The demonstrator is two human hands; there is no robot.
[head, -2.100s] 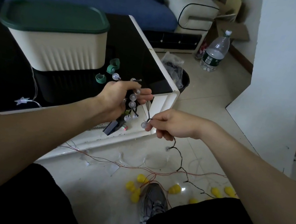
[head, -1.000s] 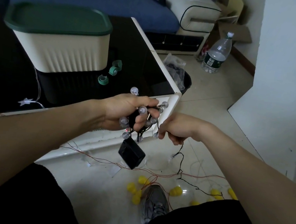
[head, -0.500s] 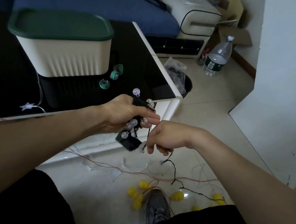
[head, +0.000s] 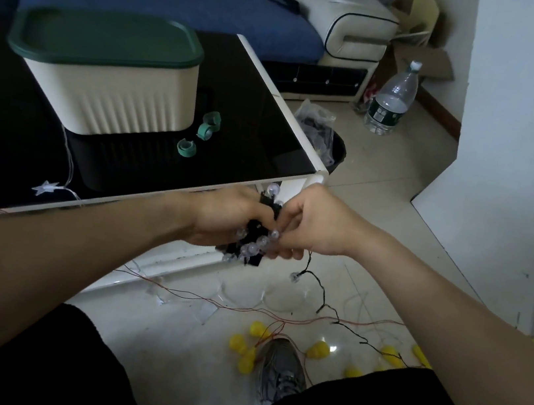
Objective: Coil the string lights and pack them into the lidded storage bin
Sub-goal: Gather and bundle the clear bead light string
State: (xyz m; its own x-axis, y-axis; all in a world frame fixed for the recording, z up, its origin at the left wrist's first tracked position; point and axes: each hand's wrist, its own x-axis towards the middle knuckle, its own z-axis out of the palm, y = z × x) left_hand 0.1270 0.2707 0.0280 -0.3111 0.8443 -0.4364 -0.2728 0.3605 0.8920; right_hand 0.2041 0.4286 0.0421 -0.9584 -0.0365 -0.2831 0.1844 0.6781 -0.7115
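Just off the desk (head: 270,126) corner, the left hand (head: 221,218) gripped a bundle of string lights (head: 252,245), fingers curled round it. The right hand (head: 316,223) pinched the wire beside it, loose cord trailing to the floor. The storage bin (head: 112,89) sat lidded.

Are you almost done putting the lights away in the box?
Not yet. The left hand holds a coiled bundle of clear bulbs, and the right hand is winding on more black wire, which trails to the floor. The yellow lights lie loose there. The storage bin has its lid on.
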